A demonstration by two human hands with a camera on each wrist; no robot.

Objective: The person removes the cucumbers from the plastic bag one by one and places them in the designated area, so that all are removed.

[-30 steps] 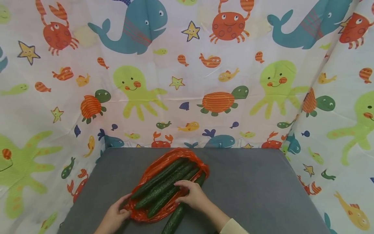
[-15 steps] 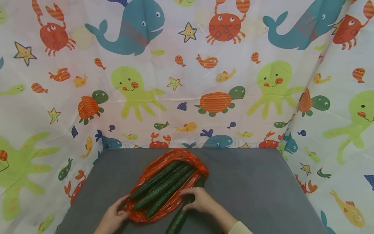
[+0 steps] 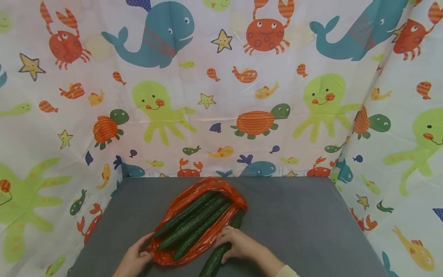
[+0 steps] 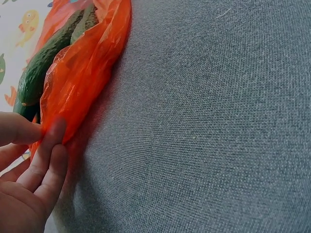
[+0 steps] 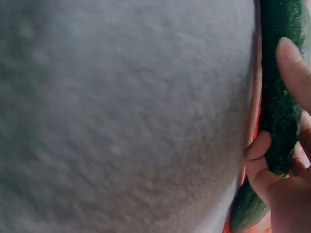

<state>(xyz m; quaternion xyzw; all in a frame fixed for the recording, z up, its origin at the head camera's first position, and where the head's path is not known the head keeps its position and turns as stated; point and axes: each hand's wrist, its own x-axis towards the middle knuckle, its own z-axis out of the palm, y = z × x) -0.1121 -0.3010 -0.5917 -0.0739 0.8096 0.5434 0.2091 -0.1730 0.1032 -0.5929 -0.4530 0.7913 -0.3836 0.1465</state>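
Observation:
A red plastic bag (image 3: 167, 259) lies spread on the grey table, with several dark green cucumbers (image 3: 192, 221) side by side on it. My left hand (image 3: 133, 257) pinches the bag's near left edge between thumb and fingers, and the left wrist view shows the thin plastic (image 4: 80, 85) at the fingertips. Along the bag's right side lies one more cucumber (image 3: 212, 262), pointing toward me. My right hand (image 3: 242, 246) grips it around its middle. In the right wrist view the fingers curl about this cucumber (image 5: 279, 111); the hand hides part of it.
Grey cloth covers the table (image 3: 290, 223), which extends to the right of the bag. A white curtain (image 3: 221, 115) printed with sea animals hangs behind the table and along both sides.
My right hand has moved from over the bag, right and down onto the outer cucumber, and closed around it. That cucumber has shifted slightly right. My left hand stays at the bag's edge.

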